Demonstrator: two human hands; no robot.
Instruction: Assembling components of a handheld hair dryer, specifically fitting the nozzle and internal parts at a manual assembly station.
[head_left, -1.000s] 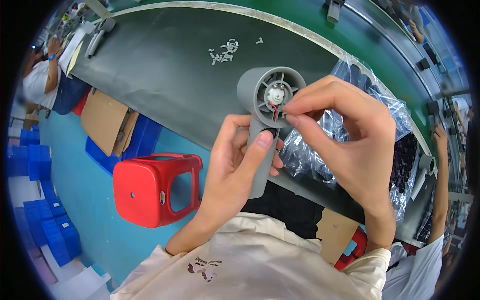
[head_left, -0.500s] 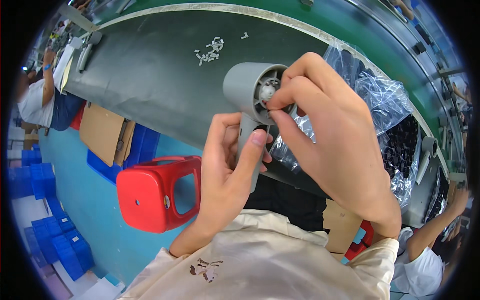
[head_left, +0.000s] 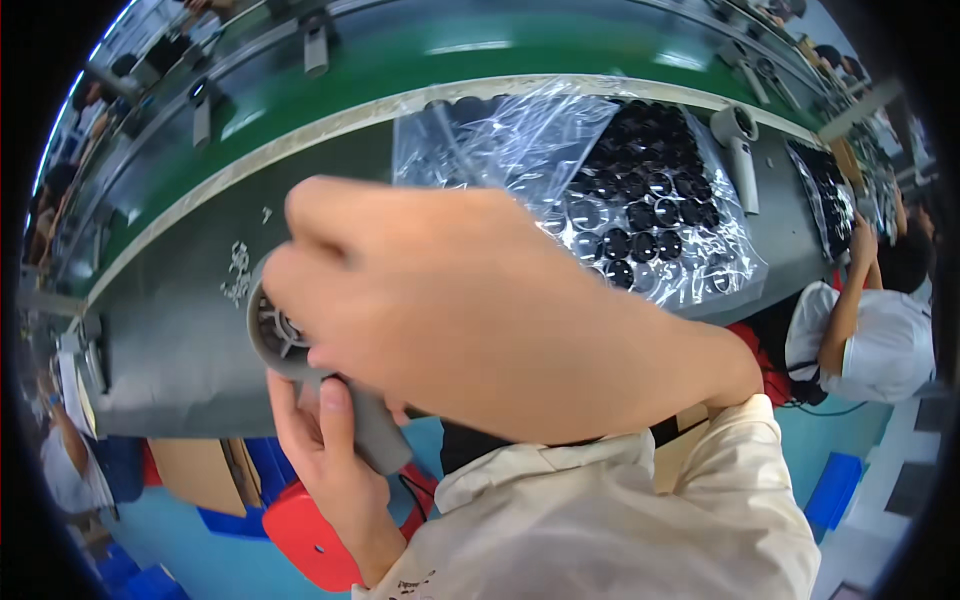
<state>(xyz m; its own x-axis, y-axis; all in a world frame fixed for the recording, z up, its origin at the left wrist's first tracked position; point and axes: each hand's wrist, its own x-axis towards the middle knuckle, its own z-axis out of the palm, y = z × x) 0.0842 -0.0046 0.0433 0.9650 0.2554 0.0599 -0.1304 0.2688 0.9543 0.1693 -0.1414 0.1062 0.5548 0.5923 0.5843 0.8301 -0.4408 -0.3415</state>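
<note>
My left hand (head_left: 335, 480) is wrapped round the handle of a grey hair dryer body (head_left: 378, 432), its thumb lying along the handle. The round open end of the barrel faces up towards me, with a spoked frame visible inside. Across that opening reaches my right hand (head_left: 470, 310), slightly blurred, its fingers curled together at the barrel's rim. The back of this hand hides most of its fingertips, so whatever they hold cannot be made out. Small pale pieces (head_left: 238, 275) lie loose on the dark table just beyond the barrel.
A clear plastic bag (head_left: 500, 150) covers part of a tray-like spread of black round parts (head_left: 650, 185). Another hair dryer body (head_left: 742, 165) lies right of it. Beyond runs a green conveyor (head_left: 470, 55). A red stool (head_left: 312, 540) and cardboard (head_left: 195, 472) are below left; a co-worker (head_left: 850, 335) sits right.
The view has swung right, bringing the bag of black parts to the middle. My right hand now covers much of the barrel opening; my left hand keeps hold of the handle.
</note>
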